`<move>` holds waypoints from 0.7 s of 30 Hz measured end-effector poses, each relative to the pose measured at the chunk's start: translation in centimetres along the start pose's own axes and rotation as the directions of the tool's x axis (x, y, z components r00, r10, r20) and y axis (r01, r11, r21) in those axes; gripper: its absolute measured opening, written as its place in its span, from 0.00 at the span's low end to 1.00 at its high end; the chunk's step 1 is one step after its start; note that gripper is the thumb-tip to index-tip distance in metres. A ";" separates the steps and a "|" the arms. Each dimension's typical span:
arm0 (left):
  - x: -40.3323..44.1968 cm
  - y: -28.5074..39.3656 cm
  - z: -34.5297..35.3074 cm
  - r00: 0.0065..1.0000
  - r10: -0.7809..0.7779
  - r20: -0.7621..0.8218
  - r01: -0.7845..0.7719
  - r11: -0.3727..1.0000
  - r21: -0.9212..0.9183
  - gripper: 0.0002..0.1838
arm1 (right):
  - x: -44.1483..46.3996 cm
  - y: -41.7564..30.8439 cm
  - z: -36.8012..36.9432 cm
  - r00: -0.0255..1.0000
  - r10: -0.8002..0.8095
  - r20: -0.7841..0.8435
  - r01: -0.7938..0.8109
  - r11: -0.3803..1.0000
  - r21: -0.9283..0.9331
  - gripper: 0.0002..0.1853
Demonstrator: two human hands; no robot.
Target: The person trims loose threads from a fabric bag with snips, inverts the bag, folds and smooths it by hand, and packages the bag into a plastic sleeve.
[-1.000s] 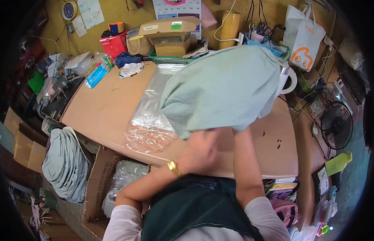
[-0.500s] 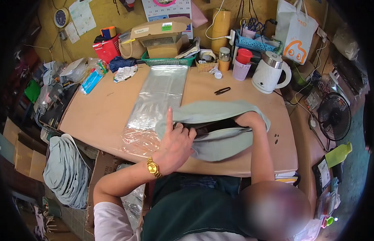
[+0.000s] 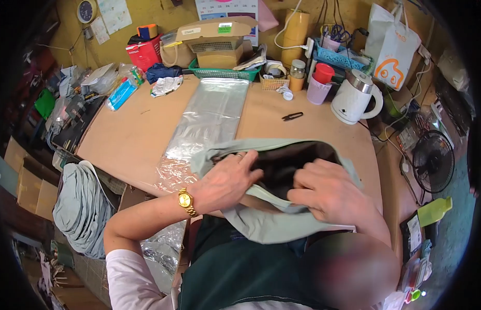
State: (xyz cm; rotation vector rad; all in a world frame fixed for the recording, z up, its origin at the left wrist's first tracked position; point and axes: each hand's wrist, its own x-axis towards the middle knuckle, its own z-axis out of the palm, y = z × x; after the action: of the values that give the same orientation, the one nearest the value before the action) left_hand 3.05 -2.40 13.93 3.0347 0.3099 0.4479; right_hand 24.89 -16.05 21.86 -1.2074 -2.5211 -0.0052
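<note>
A pale grey-green fabric bag (image 3: 274, 225) with a dark lining lies across the front of the table, its long mouth spread apart. My left hand (image 3: 227, 178) is closed, its fingers curled over the bag's left end at the opening. Closed as well, my right hand (image 3: 326, 188) pinches the near rim of the mouth, its fingertips against the lining. The bag's near side hangs past the table edge, close to my dark apron. Under its left end runs a stack of clear plastic sleeves (image 3: 209, 116).
Small black thread snips (image 3: 292, 117) lie beyond the bag. A white kettle (image 3: 354, 98), a pink cup (image 3: 318, 90) and a green basket (image 3: 220, 74) stand along the back. At the left hangs a pile of similar grey-green fabric pieces (image 3: 80, 212). A black fan (image 3: 432, 160) is at right.
The bag has come nearer to my body and its mouth has opened wider. My right hand has come out from inside onto the near rim. My left index finger, raised before, is now curled.
</note>
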 end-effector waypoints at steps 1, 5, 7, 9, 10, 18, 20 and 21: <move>0.0 0.0 -0.8 0.996 0.069 -0.065 -0.076 0.990 -0.118 0.15 | -0.3 -0.4 -0.6 1.000 0.015 -0.024 -0.019 0.984 -0.175 0.06; -0.4 1.0 -5.7 0.959 0.036 0.280 0.106 0.874 -0.475 0.20 | -0.6 -0.1 -1.1 0.961 0.062 -0.270 -0.228 0.728 -0.646 0.07; -0.8 0.2 -7.5 0.868 0.142 0.476 0.122 0.867 -0.482 0.22 | -1.3 1.1 -1.3 0.981 0.181 -0.068 -0.185 0.981 -0.066 0.08; -1.5 -1.1 -8.8 0.722 0.260 0.641 0.110 0.872 -0.477 0.27 | -1.3 1.9 -2.1 0.874 0.073 0.481 -0.212 0.947 0.242 0.09; -2.1 -1.3 -9.2 0.742 0.231 0.629 0.127 0.873 -0.471 0.27 | -0.9 2.3 -2.5 0.510 -0.203 0.836 -0.391 0.811 0.435 0.10; -1.3 -0.4 -9.6 0.995 -0.074 0.059 0.027 0.817 0.576 0.19 | 2.5 5.7 0.2 0.831 0.554 0.053 -0.292 0.516 -0.805 0.14; -0.5 -0.6 -9.8 0.819 -0.160 0.551 -0.128 0.885 0.448 0.15 | 5.6 4.5 2.0 0.377 0.588 0.716 -0.147 0.801 -0.580 0.19; 0.2 -0.1 -10.2 0.596 -0.120 0.794 -0.245 0.914 0.323 0.13 | 4.3 4.1 1.8 0.333 0.279 0.901 -0.237 0.949 -0.206 0.22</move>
State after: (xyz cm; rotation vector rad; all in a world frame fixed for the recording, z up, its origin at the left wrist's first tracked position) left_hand 0.24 -1.93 23.78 3.2051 0.2362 -1.1499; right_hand 24.98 -9.96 20.93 -2.0461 -3.1342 1.0200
